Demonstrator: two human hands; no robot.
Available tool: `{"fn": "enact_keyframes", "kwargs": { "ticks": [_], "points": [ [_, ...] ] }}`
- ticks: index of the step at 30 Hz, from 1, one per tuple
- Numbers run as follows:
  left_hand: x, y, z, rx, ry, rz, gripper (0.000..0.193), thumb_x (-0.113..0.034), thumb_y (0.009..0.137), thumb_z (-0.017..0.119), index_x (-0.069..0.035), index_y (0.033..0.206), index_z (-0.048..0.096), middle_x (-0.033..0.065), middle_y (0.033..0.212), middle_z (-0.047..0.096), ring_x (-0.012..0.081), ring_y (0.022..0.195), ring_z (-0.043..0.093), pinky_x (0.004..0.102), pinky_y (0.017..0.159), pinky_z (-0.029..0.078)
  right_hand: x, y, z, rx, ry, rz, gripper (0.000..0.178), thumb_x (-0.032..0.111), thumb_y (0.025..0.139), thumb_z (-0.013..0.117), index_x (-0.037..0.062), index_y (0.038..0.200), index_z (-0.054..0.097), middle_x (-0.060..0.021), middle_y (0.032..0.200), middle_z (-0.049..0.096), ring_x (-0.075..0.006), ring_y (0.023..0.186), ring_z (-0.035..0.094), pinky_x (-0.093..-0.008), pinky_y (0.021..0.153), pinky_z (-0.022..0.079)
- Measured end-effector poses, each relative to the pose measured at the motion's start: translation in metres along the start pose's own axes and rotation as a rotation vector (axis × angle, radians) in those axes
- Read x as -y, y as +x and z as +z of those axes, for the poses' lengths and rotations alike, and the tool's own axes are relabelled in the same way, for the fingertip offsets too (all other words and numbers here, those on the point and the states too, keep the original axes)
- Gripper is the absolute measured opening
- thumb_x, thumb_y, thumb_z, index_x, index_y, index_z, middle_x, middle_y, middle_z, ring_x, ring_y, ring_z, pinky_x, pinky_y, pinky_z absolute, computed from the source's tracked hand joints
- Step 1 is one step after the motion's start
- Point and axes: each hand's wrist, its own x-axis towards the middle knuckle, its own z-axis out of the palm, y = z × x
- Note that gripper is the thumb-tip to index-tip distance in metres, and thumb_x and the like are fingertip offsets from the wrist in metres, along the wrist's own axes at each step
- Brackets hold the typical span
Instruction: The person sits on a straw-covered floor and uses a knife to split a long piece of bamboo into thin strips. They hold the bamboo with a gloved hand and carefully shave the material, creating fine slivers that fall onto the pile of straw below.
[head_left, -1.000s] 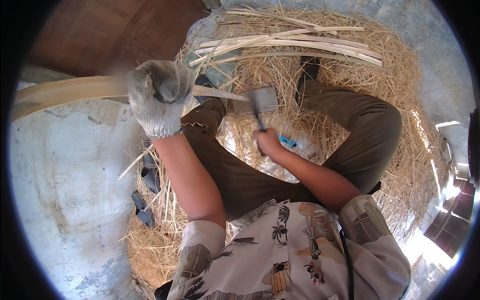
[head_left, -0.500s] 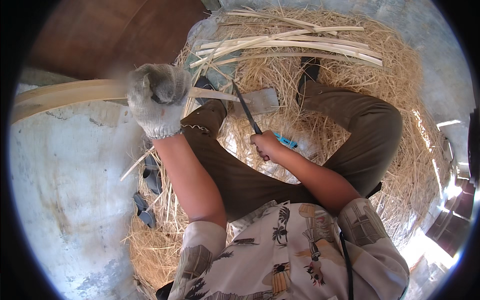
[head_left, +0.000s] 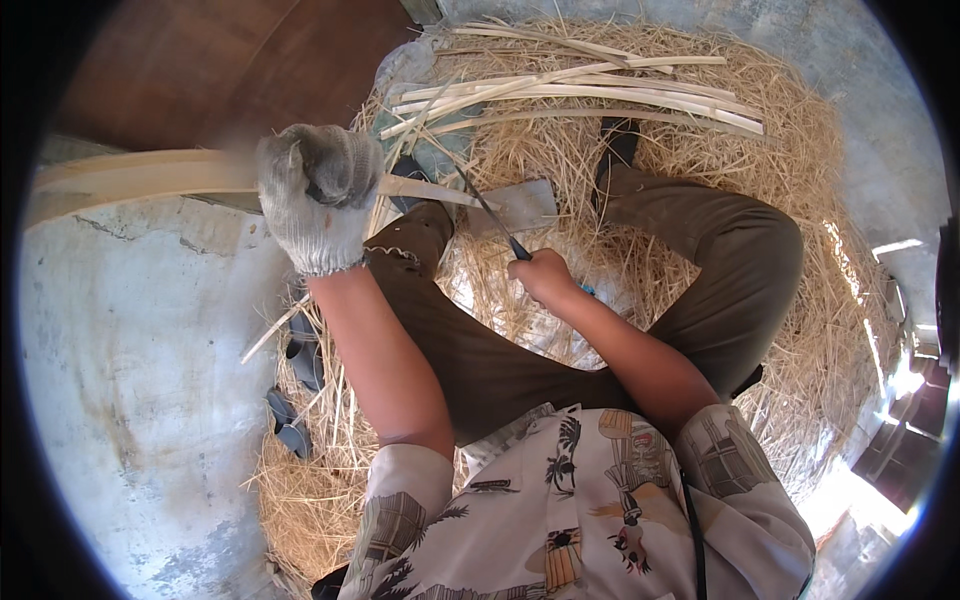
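A pale bamboo strip [head_left: 150,173] runs from the far left through my left hand [head_left: 322,195], which wears a knitted grey-white glove and is closed round it. The strip's tapered end [head_left: 425,188] sticks out to the right of the glove, over a flat grey slab [head_left: 528,204]. Bare and closed, my right hand [head_left: 545,275] grips a knife [head_left: 487,208] by its dark handle. The narrow blade slants up and left, crossing the strip's end; whether it touches the strip I cannot tell.
Several split bamboo strips [head_left: 590,92] lie beyond my feet on a wide heap of shavings [head_left: 740,120]. My legs bend around the slab. Dark sandals [head_left: 288,425] lie at the left. A small blue object [head_left: 587,290] is partly hidden behind my right wrist.
My right hand has shifted slightly right and up, and the knife has tilted further left. The blue object is now more covered. The bamboo strip's left length has risen a little.
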Motion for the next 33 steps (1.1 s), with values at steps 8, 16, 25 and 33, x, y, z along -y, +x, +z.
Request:
{"fn": "enact_keyframes", "kwargs": {
  "ticks": [8, 16, 25, 33],
  "points": [
    [0.006, 0.001, 0.000, 0.096, 0.032, 0.025, 0.040, -0.036, 0.088, 0.071, -0.003, 0.072, 0.055, 0.0043, 0.056, 0.042, 0.0180, 0.047, 0.036, 0.0345, 0.044, 0.024, -0.004, -0.001, 0.024, -0.075, 0.452, -0.422, 0.025, 0.018, 0.083, 0.068, 0.0003, 0.070, 0.055, -0.0030, 0.056, 0.048, -0.0167, 0.048, 0.048, -0.0366, 0.048, 0.037],
    [-0.003, 0.007, -0.009, 0.418, 0.122, -0.060, 0.060, -0.059, 0.089, 0.067, -0.015, 0.053, 0.046, -0.0004, 0.049, 0.045, 0.0152, 0.042, 0.039, 0.0314, 0.043, 0.028, 0.005, -0.003, 0.013, 0.087, 0.355, 0.071, 0.023, 0.016, 0.081, 0.068, 0.0014, 0.070, 0.054, -0.0025, 0.058, 0.047, -0.0145, 0.046, 0.044, -0.0366, 0.042, 0.033],
    [0.004, 0.006, -0.022, 0.610, -0.121, -0.021, 0.058, -0.062, 0.076, 0.079, -0.017, 0.049, 0.053, -0.0060, 0.049, 0.044, 0.0091, 0.035, 0.038, 0.0257, 0.036, 0.028, -0.020, 0.011, 0.013, 0.202, 0.336, 0.227, 0.033, 0.025, 0.083, 0.069, 0.0007, 0.066, 0.055, -0.0025, 0.057, 0.053, -0.0155, 0.047, 0.047, -0.0342, 0.047, 0.036],
    [0.010, 0.001, -0.035, 0.534, -0.075, 0.026, 0.049, -0.045, 0.078, 0.074, -0.019, 0.046, 0.046, -0.0043, 0.045, 0.046, 0.0110, 0.031, 0.040, 0.0267, 0.033, 0.033, 0.017, -0.005, 0.017, -0.184, 0.500, -0.327, 0.034, 0.019, 0.088, 0.066, 0.0028, 0.064, 0.048, 0.0011, 0.056, 0.046, -0.0098, 0.049, 0.041, -0.0354, 0.047, 0.033]
  ]
}}
